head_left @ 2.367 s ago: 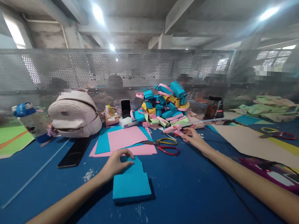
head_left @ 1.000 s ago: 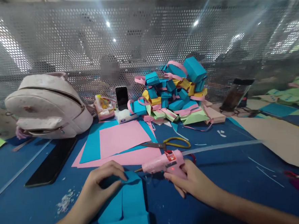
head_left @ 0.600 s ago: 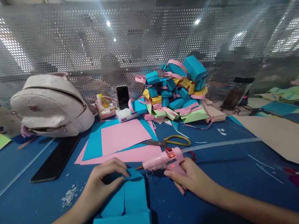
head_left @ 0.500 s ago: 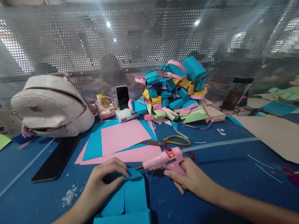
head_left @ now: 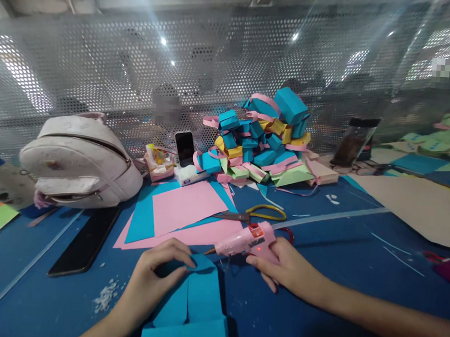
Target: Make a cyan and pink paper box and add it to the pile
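Note:
In my right hand (head_left: pixel 285 266) is a pink hot glue gun (head_left: pixel 247 241), its nozzle pointing left. The nozzle tip sits at the upper edge of a folded blue paper box (head_left: pixel 204 294); whether it touches the paper I cannot tell. The thumb and fingers of my left hand (head_left: pixel 161 269) pinch a flap at the top of this box. Its near part runs out of the bottom of the view. Scissors (head_left: pixel 266 211) with yellow handles lie just beyond the glue gun.
Pink and blue paper sheets (head_left: pixel 188 207) lie behind my left hand. Farther back are a heap of small paper boxes (head_left: pixel 253 139) and a white backpack (head_left: pixel 80 159). A black phone (head_left: pixel 85 241) is at left, a beige sheet (head_left: pixel 409 205) at right. White scraps (head_left: pixel 106 296) dot the blue table.
The view has shifted very slightly. Both hands, the glue gun and the blue paper box keep the same positions relative to each other.

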`<state>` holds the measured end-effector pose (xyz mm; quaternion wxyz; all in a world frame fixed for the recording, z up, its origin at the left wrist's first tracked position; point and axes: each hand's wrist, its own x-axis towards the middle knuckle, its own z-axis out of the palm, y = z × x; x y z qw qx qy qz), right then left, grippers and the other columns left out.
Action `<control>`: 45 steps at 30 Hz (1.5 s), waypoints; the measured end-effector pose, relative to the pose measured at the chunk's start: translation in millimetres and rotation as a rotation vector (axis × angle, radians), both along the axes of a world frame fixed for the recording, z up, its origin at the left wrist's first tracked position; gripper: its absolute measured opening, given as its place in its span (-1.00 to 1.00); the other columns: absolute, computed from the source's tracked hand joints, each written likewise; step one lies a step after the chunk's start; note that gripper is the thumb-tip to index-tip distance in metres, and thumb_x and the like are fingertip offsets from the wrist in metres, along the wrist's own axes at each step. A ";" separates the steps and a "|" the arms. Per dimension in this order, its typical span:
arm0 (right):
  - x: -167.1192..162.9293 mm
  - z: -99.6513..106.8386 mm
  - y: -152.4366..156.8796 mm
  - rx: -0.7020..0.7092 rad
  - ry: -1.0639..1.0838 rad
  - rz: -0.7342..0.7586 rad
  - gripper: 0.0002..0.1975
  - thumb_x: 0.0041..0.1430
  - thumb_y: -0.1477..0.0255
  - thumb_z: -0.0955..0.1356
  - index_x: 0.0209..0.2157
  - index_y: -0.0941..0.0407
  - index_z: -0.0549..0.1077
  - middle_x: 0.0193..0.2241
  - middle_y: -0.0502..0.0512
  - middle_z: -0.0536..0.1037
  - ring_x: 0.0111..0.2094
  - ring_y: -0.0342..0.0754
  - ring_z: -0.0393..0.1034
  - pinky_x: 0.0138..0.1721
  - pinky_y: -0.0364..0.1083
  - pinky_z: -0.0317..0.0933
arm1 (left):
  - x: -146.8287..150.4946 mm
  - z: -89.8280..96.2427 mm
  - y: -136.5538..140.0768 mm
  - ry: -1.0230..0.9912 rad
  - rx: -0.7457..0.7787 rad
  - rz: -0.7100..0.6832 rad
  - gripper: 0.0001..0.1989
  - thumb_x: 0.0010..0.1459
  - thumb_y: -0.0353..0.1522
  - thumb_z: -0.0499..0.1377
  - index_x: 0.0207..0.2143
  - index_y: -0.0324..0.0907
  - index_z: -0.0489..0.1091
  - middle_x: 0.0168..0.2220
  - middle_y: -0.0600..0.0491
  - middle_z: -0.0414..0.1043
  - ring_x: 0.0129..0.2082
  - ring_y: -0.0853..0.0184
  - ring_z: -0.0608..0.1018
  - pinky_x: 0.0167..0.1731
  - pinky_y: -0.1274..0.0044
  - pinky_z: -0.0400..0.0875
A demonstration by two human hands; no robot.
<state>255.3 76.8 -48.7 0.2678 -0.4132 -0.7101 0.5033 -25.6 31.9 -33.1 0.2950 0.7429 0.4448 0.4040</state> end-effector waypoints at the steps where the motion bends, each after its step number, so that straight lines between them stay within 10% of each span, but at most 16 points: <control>1: 0.0 -0.3 0.0 0.002 0.002 -0.004 -0.62 0.19 0.13 0.29 -0.55 0.10 0.31 -0.78 -0.10 0.31 -0.70 -0.13 0.26 -0.52 -0.14 0.20 | 0.0 0.2 -0.4 0.001 -0.001 0.003 -0.87 0.15 -0.47 0.22 -0.36 -0.08 0.53 -0.31 0.05 0.51 -0.25 0.30 0.53 -0.22 0.51 0.39; 45: 2.3 2.7 0.0 0.053 -0.025 0.001 -0.60 0.21 0.15 0.28 -0.61 0.08 0.28 -0.78 -0.08 0.32 -0.68 -0.13 0.29 -0.48 -0.14 0.23 | -3.9 4.7 -2.8 0.014 0.216 0.096 -0.85 0.19 -0.49 0.19 -0.33 -0.06 0.48 -0.31 0.09 0.50 -0.24 0.34 0.53 -0.23 0.53 0.41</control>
